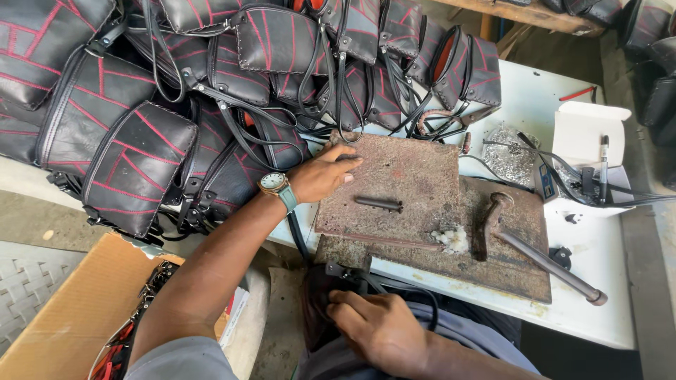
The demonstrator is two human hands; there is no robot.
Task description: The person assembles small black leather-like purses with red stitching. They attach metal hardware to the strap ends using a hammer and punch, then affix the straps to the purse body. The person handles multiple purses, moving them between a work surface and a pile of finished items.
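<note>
My left hand (322, 174), with a wristwatch (276, 186) on the wrist, rests on the near-left part of a rusty metal slab (401, 176), fingers flat and holding nothing. A short dark metal punch (379, 204) lies on that slab just right of the hand. My right hand (377, 325) is down at my lap below the table edge, fingers closed on a black leather bag with a strap (345, 274). A hammer (535, 253) lies on a lower rusty plate (507, 271) to the right.
A big heap of black bags with red stitching (141, 127) covers the table's left and back. A white box (588, 151) with a pen and small parts stands right. A pile of shiny metal fittings (508, 151) lies beside it. A cardboard box (77, 317) sits lower left.
</note>
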